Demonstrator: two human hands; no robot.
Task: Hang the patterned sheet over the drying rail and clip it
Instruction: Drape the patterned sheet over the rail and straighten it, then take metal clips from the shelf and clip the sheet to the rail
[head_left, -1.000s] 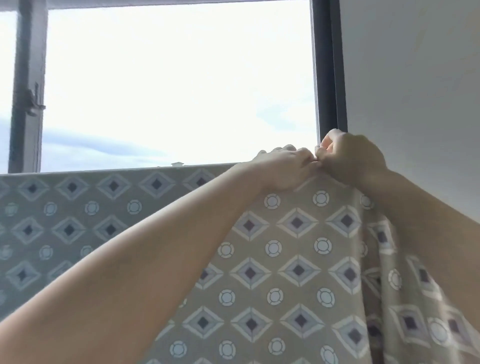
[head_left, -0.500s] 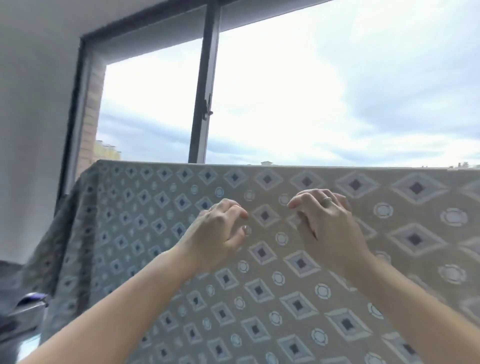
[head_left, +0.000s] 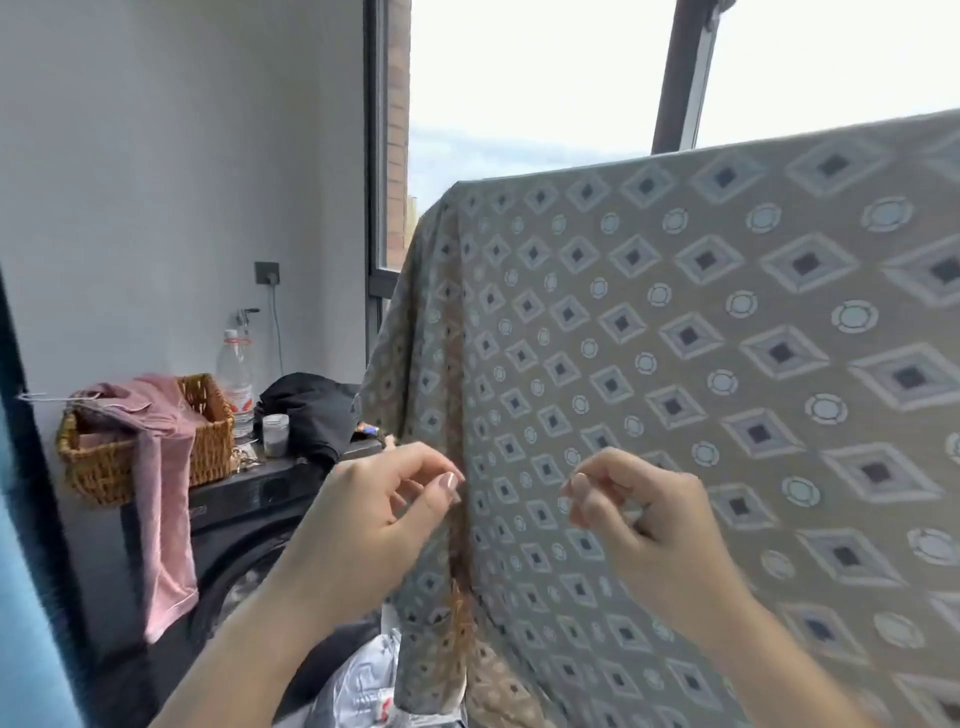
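The patterned sheet (head_left: 701, 338), olive with grey diamonds and rings, hangs draped over a high rail that it hides completely; its top fold runs from the centre up to the right. The sheet's left end falls in folds down to the bottom of the view. My left hand (head_left: 374, 514) hovers in front of that left edge, fingers loosely curled and apart, holding nothing. My right hand (head_left: 639, 514) is just in front of the cloth, thumb and forefinger close together, empty as far as I can see. No clip shows.
On the left, a dark washing machine (head_left: 244, 499) carries a wicker basket (head_left: 208, 441) with pink cloth (head_left: 156, 467) hanging out, a plastic bottle (head_left: 236, 374), a small jar (head_left: 275, 434) and a black garment (head_left: 311, 410). A window (head_left: 545, 78) is behind the sheet. A plastic bag (head_left: 358, 686) lies below.
My view has swung left and down, from the sheet's right end to its left end. Both hands have dropped from the top fold to mid-height and no longer touch the cloth.
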